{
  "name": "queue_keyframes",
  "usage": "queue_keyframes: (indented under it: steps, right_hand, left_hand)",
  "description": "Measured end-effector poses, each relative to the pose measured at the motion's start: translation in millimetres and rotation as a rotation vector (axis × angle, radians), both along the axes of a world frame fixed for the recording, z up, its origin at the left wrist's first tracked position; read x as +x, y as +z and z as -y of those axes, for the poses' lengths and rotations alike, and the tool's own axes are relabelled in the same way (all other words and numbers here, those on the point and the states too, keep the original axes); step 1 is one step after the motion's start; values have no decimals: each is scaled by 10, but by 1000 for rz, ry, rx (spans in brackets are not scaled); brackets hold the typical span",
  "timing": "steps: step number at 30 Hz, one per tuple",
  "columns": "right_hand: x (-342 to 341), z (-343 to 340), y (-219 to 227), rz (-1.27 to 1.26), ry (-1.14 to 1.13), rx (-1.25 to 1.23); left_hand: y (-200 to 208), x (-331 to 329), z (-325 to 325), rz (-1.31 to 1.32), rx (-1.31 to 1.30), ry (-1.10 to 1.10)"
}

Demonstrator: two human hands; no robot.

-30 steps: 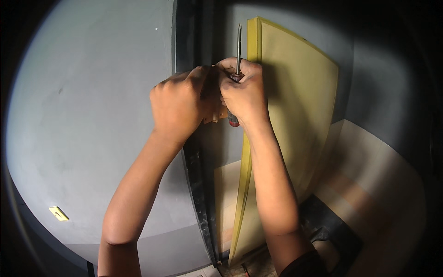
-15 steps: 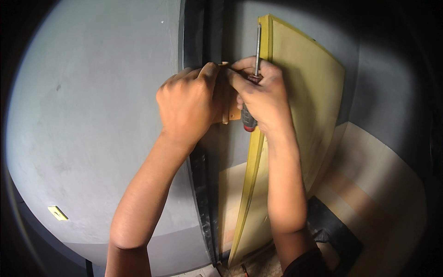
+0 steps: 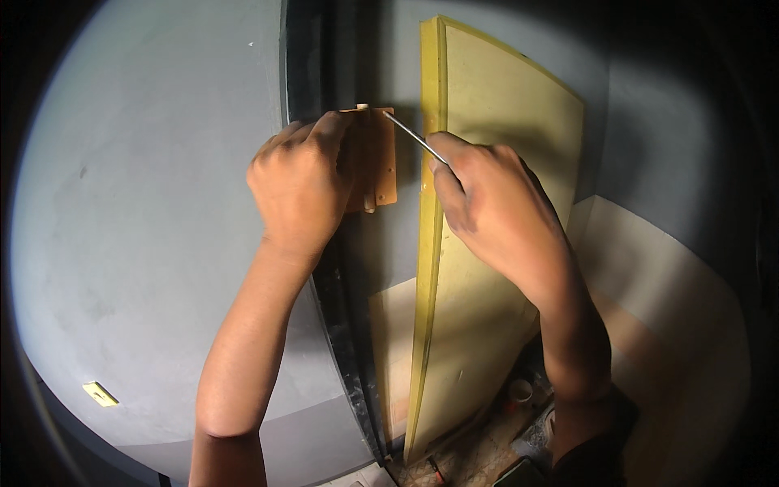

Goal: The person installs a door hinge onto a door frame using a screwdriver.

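A copper-coloured hinge (image 3: 381, 154) stands against the dark door frame (image 3: 329, 53), its pin upright and one leaf with small holes spread to the right. My left hand (image 3: 299, 178) is closed over the hinge's left part, hiding that leaf; the fingertips are out of sight. In my right hand (image 3: 499, 199) is a screwdriver, its handle covered by the fist. The screwdriver's metal shaft (image 3: 418, 138) slants up and left, with the tip at the upper edge of the right leaf. Whether a screw sits under the tip, I cannot tell.
A yellow door panel (image 3: 507, 154) stands ajar right behind my right hand. The grey wall (image 3: 162, 203) fills the left, with a small yellow plate (image 3: 101, 394) low on it. A white cup-like container (image 3: 520, 392) and other items lie on the floor.
The screwdriver has swung from pointing straight up to pointing left, its tip now at the hinge. My right hand has drawn back right, uncovering the leaf. The view has shifted slightly.
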State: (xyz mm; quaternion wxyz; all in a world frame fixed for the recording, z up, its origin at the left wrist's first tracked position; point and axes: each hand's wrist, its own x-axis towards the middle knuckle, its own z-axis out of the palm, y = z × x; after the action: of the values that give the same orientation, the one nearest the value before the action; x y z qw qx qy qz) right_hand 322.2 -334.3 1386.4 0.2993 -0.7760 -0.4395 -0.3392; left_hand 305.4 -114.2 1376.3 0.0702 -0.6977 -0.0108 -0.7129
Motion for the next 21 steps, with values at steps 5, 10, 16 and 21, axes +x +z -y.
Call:
queue_keyframes:
  steps: [5,10,16,21]
  right_hand:
    - [20,-95,10,227,-159,-63]
    - [-50,-178,86,172,-193,-158]
    - [-187,-230,174,58,-249,-200]
    - [-167,-209,86,169,-217,-117]
  left_hand:
    - [1,6,-11,38,39,-20]
    - [-2,26,-42,18,41,-45]
    - [-10,3,-14,39,35,-61]
    - [-9,-7,-18,57,77,-91]
